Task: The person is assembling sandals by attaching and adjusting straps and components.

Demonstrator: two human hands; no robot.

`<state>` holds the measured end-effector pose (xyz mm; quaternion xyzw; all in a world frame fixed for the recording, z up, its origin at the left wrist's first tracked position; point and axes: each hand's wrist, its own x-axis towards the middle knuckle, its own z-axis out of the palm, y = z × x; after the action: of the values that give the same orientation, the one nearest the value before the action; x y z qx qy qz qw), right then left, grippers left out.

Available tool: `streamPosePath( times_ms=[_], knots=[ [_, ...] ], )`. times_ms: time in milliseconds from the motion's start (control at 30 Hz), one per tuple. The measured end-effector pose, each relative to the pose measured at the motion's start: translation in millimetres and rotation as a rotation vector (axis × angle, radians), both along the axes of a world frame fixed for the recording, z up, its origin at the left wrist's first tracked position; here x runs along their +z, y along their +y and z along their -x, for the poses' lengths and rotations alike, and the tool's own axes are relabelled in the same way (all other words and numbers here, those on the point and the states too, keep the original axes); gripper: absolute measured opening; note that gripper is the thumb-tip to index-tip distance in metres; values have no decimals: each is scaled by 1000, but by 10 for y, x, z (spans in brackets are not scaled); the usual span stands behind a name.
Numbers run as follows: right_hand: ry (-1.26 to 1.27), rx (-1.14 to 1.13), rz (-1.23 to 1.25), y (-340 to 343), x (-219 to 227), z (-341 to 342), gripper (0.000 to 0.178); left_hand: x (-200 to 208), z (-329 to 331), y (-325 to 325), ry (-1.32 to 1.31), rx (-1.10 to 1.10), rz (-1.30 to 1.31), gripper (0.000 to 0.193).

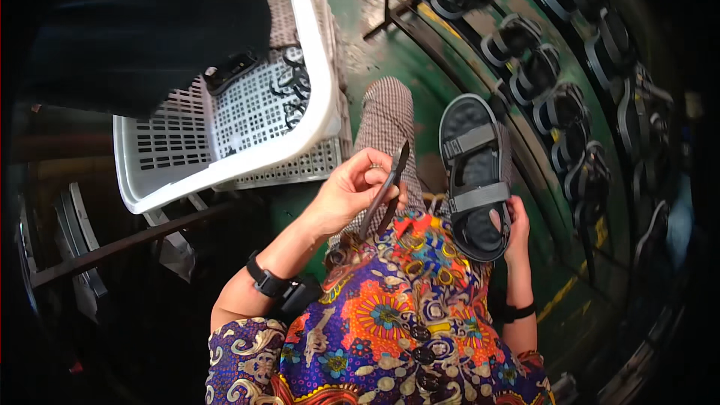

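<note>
My left hand (pixel 364 186) is closed around a pair of dark snips (pixel 401 161), its pointed end up and two thin arms hanging below my fingers, above my lap. A dark sandal (pixel 474 172) with two grey straps lies over my right knee, its sole lengthwise and its footbed facing up. At the heel end my right hand (pixel 516 229) grips the sandal's right edge, the fingers partly hidden behind it. The snips and the sandal are apart.
A white plastic basket (pixel 307 124) with several dark sandal pieces stands at the left, on another crate. Racks holding several grey-strapped sandals (pixel 536 71) curve along the right. A dark metal bar (pixel 127 246) crosses the lower left. The floor (pixel 360 26) is green.
</note>
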<state>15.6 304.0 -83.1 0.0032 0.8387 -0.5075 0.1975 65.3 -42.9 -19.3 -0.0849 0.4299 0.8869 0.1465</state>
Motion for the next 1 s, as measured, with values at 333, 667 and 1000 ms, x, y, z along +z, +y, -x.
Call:
streamPosePath(
  times_ms=[333,667,1000],
  knots=[
    [-26,-104,47,226,-216,-236,33,-567,-445,508,-60,-413,172,15],
    [53,-126,27,220,-293,-266,35,-537,-478,556,-242,-498,138,19],
    [-121,-7,135,6,-127,-98,33,-582,-343,668,-26,-348,275,11]
  ],
)
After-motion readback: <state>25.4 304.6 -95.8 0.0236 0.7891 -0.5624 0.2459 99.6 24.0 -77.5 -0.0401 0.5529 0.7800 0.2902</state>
